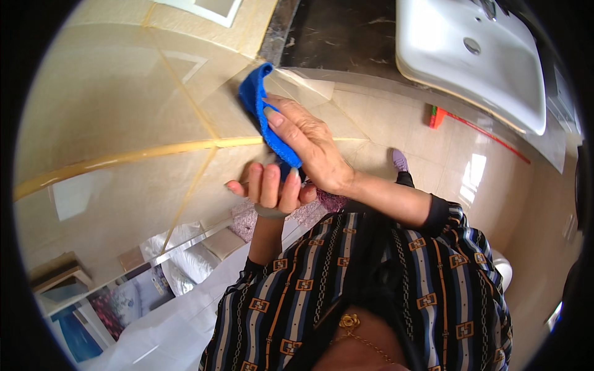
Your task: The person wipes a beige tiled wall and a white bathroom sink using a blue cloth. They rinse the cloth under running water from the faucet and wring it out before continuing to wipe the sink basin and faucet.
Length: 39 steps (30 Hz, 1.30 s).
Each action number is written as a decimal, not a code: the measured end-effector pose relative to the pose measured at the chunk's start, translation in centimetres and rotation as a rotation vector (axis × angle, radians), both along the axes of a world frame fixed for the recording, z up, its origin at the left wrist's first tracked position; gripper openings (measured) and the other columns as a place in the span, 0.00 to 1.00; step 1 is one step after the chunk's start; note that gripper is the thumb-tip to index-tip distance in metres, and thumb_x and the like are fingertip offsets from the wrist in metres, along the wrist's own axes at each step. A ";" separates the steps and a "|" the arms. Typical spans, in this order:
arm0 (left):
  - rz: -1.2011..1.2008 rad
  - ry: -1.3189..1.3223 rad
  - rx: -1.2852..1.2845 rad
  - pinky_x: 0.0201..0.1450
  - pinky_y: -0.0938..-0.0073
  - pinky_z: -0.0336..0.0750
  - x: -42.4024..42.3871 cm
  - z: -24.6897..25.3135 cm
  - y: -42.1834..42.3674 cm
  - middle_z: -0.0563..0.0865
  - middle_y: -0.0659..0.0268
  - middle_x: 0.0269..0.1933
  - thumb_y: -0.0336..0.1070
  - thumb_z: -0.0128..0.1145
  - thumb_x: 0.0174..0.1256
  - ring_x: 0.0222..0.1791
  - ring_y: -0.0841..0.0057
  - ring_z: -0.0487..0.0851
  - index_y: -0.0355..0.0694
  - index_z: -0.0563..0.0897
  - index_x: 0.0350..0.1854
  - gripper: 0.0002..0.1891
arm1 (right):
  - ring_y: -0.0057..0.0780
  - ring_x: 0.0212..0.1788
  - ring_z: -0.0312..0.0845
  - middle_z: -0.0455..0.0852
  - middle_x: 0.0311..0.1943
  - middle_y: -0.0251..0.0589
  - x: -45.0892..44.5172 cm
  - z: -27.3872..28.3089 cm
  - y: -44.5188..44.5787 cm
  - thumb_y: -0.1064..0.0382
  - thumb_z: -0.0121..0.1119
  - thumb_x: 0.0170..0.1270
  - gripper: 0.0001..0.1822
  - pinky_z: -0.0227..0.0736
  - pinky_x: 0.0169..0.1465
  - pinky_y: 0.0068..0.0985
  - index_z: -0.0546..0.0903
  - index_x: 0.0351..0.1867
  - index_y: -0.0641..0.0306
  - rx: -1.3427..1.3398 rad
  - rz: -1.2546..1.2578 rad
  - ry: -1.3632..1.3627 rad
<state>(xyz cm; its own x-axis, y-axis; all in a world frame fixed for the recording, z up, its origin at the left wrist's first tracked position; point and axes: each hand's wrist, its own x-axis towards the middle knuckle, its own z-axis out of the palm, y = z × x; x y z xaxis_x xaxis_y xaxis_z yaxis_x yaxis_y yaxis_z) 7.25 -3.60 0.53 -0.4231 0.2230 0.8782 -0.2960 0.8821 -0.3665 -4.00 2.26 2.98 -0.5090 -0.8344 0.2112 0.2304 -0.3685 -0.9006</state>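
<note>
My right hand grips a folded blue cloth, pinched between thumb and fingers. The cloth is held up in front of the beige tiled wall, close to a corner edge with yellowish grout. Just below it is my left hand, fingers curled upward and apart. Its fingertips are near the cloth's lower end, where a darker blue fold shows behind them; whether they touch it I cannot tell. A band circles the left wrist.
At the upper right a white washbasin is set in a dark marble countertop. Below it, a red-handled floor tool lies over the tiled floor. My purple shoe stands there. A pinkish shaggy mat is at lower left.
</note>
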 end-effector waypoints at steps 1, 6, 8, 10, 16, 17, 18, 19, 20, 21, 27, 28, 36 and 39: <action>-0.024 0.015 0.000 0.71 0.43 0.39 -0.3 0.0 -0.2 0.73 0.59 0.52 0.55 0.39 0.68 0.58 0.60 0.71 0.49 0.73 0.48 0.18 | 0.31 0.52 0.68 0.75 0.49 0.44 -0.2 -0.4 0.1 0.48 0.45 0.69 0.25 0.60 0.59 0.26 0.73 0.54 0.70 -0.036 -0.014 0.058; -0.181 -0.066 -0.145 0.71 0.46 0.44 -1.1 1.6 -1.1 0.76 0.51 0.50 0.54 0.39 0.66 0.56 0.54 0.74 0.41 0.75 0.45 0.22 | 0.37 0.56 0.72 0.79 0.53 0.45 0.6 -16.8 -0.8 0.48 0.42 0.67 0.23 0.63 0.60 0.26 0.77 0.52 0.62 0.356 -0.115 -0.191; -0.163 -0.090 -0.137 0.72 0.46 0.41 -0.7 1.5 -1.0 0.76 0.52 0.50 0.54 0.39 0.66 0.56 0.56 0.74 0.39 0.76 0.45 0.23 | 0.41 0.56 0.73 0.78 0.55 0.45 0.7 -17.0 -0.2 0.44 0.41 0.65 0.26 0.64 0.59 0.26 0.76 0.55 0.58 0.759 -0.108 -0.207; -0.052 -0.152 -0.091 0.72 0.47 0.39 -0.8 1.3 -0.2 0.77 0.54 0.50 0.51 0.43 0.65 0.56 0.57 0.74 0.40 0.78 0.44 0.20 | 0.43 0.54 0.74 0.78 0.54 0.47 0.4 -15.8 -0.5 0.43 0.42 0.64 0.26 0.65 0.58 0.27 0.75 0.56 0.56 0.755 -0.104 -0.201; 0.118 -0.276 0.100 0.72 0.50 0.35 -1.1 1.4 2.1 0.80 0.61 0.50 0.37 0.54 0.59 0.58 0.61 0.74 0.44 0.83 0.41 0.10 | 0.46 0.52 0.71 0.78 0.49 0.49 0.1 -3.9 -0.3 0.53 0.49 0.65 0.18 0.66 0.56 0.32 0.76 0.50 0.62 0.098 -0.098 0.025; 0.094 -0.340 0.168 0.72 0.51 0.34 -1.7 1.4 2.7 0.80 0.60 0.50 0.36 0.54 0.59 0.58 0.61 0.74 0.44 0.83 0.42 0.11 | 0.46 0.52 0.71 0.77 0.51 0.48 0.0 -5.0 -0.5 0.55 0.49 0.65 0.18 0.66 0.56 0.33 0.75 0.51 0.62 0.081 -0.080 0.045; 0.059 -0.379 0.218 0.72 0.52 0.33 -2.4 0.6 3.0 0.80 0.59 0.53 0.35 0.52 0.60 0.59 0.61 0.74 0.43 0.82 0.45 0.12 | 0.46 0.52 0.70 0.75 0.53 0.47 0.1 -7.3 -1.0 0.56 0.49 0.64 0.18 0.66 0.57 0.32 0.74 0.52 0.62 0.061 -0.083 0.171; 0.144 -0.442 0.228 0.72 0.52 0.31 -3.4 0.2 3.8 0.79 0.59 0.55 0.34 0.50 0.63 0.60 0.62 0.74 0.42 0.81 0.49 0.14 | 0.47 0.53 0.70 0.73 0.55 0.47 -0.1 -9.6 -1.2 0.56 0.49 0.64 0.19 0.66 0.57 0.32 0.72 0.53 0.62 0.043 -0.090 0.294; 0.198 -0.493 0.262 0.72 0.53 0.30 -4.0 -0.5 4.3 0.78 0.59 0.57 0.35 0.49 0.64 0.61 0.62 0.73 0.41 0.80 0.51 0.15 | 0.46 0.53 0.70 0.73 0.55 0.47 0.2 -11.1 -0.9 0.56 0.50 0.63 0.20 0.66 0.59 0.31 0.71 0.54 0.61 0.181 -0.046 0.468; 0.243 -0.547 0.293 0.72 0.53 0.29 -4.5 -1.4 4.5 0.77 0.59 0.59 0.36 0.47 0.65 0.62 0.62 0.72 0.40 0.79 0.53 0.16 | 0.44 0.55 0.69 0.73 0.54 0.47 0.0 -11.1 -0.2 0.56 0.50 0.63 0.21 0.64 0.60 0.30 0.71 0.55 0.62 0.208 -0.013 0.418; -0.010 -0.464 0.607 0.68 0.46 0.49 0.2 -2.9 4.7 0.67 0.41 0.63 0.35 0.40 0.67 0.64 0.46 0.65 0.30 0.69 0.60 0.21 | 0.41 0.63 0.62 0.69 0.60 0.51 1.7 -7.8 -3.3 0.51 0.48 0.67 0.25 0.53 0.67 0.26 0.70 0.60 0.66 0.157 0.160 -0.172; -0.080 -0.401 0.565 0.66 0.44 0.53 0.5 -3.1 4.6 0.61 0.37 0.65 0.36 0.40 0.68 0.64 0.37 0.60 0.27 0.65 0.61 0.23 | 0.41 0.64 0.60 0.67 0.62 0.52 1.7 -6.4 -3.4 0.50 0.46 0.69 0.26 0.51 0.67 0.26 0.70 0.60 0.66 0.108 0.187 -0.206; -0.099 -0.321 1.222 0.70 0.54 0.46 -2.6 -7.6 8.6 0.52 0.41 0.69 0.41 0.39 0.68 0.70 0.48 0.50 0.30 0.57 0.67 0.28 | 0.24 0.38 0.74 0.83 0.36 0.39 0.8 -16.2 -0.7 0.62 0.55 0.65 0.13 0.67 0.45 0.17 0.79 0.47 0.67 0.353 0.138 -0.193; -0.168 -0.110 1.512 0.70 0.61 0.47 -4.8 -10.1 8.3 0.54 0.48 0.70 0.45 0.36 0.70 0.70 0.57 0.54 0.31 0.57 0.68 0.29 | 0.35 0.47 0.73 0.81 0.42 0.47 -1.3 -19.1 0.2 0.62 0.51 0.66 0.15 0.65 0.53 0.28 0.77 0.50 0.66 0.625 -0.099 0.327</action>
<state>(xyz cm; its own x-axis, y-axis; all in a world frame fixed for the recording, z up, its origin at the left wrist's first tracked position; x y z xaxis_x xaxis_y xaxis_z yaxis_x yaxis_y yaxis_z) 2.43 4.69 -9.56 -0.5613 -0.7763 0.2868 -0.1893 0.4578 0.8687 -5.28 2.51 -16.10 -0.5811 -0.8023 -0.1366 -0.0960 0.2342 -0.9674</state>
